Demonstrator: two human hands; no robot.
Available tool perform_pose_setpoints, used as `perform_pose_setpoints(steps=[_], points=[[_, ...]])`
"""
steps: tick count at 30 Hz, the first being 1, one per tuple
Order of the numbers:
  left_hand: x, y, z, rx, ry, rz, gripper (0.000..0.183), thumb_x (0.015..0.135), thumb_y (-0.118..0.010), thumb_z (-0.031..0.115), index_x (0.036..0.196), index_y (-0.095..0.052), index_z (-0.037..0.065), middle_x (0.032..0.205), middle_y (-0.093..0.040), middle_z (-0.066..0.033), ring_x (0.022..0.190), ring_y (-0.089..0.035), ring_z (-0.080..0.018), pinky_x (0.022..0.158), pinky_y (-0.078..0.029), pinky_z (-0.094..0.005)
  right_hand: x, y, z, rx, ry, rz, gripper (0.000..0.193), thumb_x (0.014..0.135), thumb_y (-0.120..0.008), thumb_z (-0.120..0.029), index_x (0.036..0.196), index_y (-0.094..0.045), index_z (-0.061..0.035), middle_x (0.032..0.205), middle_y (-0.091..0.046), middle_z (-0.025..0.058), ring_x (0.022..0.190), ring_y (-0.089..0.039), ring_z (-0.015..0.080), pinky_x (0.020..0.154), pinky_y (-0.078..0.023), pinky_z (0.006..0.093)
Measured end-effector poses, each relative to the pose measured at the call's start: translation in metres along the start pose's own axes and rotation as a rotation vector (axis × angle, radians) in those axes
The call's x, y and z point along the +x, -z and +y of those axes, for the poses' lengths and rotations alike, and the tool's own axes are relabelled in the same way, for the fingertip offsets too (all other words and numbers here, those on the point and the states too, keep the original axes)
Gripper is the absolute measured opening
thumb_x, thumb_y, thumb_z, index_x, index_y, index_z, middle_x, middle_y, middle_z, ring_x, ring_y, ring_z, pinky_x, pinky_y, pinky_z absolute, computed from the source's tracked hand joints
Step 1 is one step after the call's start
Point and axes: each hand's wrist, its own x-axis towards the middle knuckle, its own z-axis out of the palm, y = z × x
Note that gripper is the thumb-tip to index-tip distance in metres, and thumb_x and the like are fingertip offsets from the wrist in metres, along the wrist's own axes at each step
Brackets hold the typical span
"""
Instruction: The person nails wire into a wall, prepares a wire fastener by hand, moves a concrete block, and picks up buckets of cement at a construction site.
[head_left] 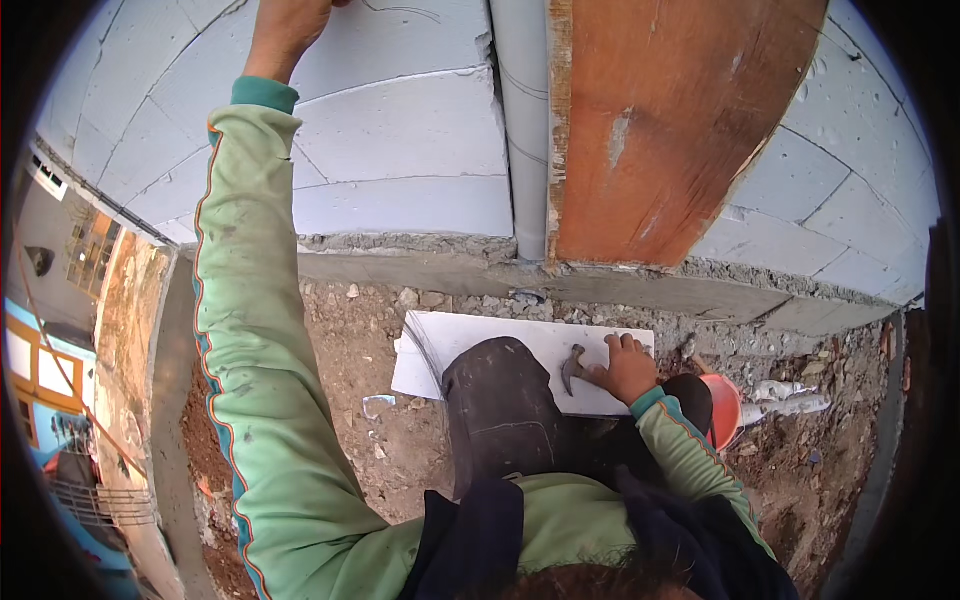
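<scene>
My right hand (630,370) is low over a white block or board (500,328) that lies on the ground. Its fingers are curled around the handle of a claw hammer (573,369), whose metal head shows beside my thumb; the palm hides most of the handle. High against the white block wall (410,130), my left hand (290,25) reaches up at the top edge of the picture. Its fingers are mostly cut off there, so what they hold does not show. Near it a thin wire (405,10) curls against the wall.
A grey pipe (525,150) runs up the wall beside an orange-brown wooden board (670,130). Dark thin wires (425,350) lie across the white block. By my right knee stands a red bucket (724,405). Rubble and soil (390,450) cover the ground below the concrete ledge (400,268).
</scene>
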Motion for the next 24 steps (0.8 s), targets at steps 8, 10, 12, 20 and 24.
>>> perform_pose_setpoints(steps=[8,10,12,20,24], points=[[0.0,-0.022,-0.03,0.062,-0.195,0.016,0.018,0.102,-0.056,0.02,0.104,-0.068,0.007,0.09,-0.066,-0.0014,0.076,-0.058,-0.0089,0.073,-0.05,-0.0231,-0.047,-0.048,0.047,-0.239,-0.028,0.026,0.048,0.073,-0.078,-0.041,0.108,-0.061,-0.0117,0.101,-0.061,0.0096,0.098,-0.061,0.0304,0.075,-0.051,0.0467],[0.001,-0.018,-0.028,0.069,-0.203,0.036,0.016,0.102,-0.057,0.018,0.102,-0.067,0.005,0.09,-0.066,-0.0016,0.075,-0.056,-0.0088,0.07,-0.049,-0.0225,-0.04,-0.06,0.055,-0.247,0.005,0.061,0.033,0.081,-0.069,-0.029,0.106,-0.058,-0.0104,0.096,-0.063,0.0085,0.093,-0.063,0.0293,0.072,-0.049,0.045],[0.003,-0.012,-0.02,0.054,-0.25,0.046,0.017,0.102,-0.057,0.018,0.101,-0.066,0.004,0.089,-0.065,-0.0014,0.074,-0.054,-0.0086,0.069,-0.048,-0.0227,-0.039,-0.051,0.057,-0.06,0.037,0.084,0.026,0.086,-0.063,-0.027,0.104,-0.056,-0.0088,0.091,-0.066,0.0114,0.083,-0.067,0.0317,0.07,-0.051,0.0477],[-0.009,-0.004,-0.021,0.051,-0.211,0.036,0.013,0.1,-0.058,0.013,0.097,-0.063,0.001,0.084,-0.062,-0.0018,0.072,-0.053,-0.0088,0.067,-0.047,-0.0231,-0.01,0.036,-0.007,0.721,-0.016,0.139,0.035,0.096,-0.06,-0.033,0.109,-0.052,-0.0013,0.084,-0.065,0.0229,0.079,-0.062,0.0443,0.071,-0.05,0.0469],[-0.006,-0.017,-0.006,0.007,-0.251,0.033,0.011,0.099,-0.058,0.01,0.093,-0.059,0.0,0.081,-0.06,-0.0017,0.07,-0.052,-0.0087,0.066,-0.047,-0.023,-0.005,0.113,-0.054,1.061,0.116,0.17,0.038,0.099,-0.056,-0.021,0.129,-0.047,0.0012,0.096,-0.063,0.016,0.077,-0.063,0.0298,0.071,-0.051,0.0387]])
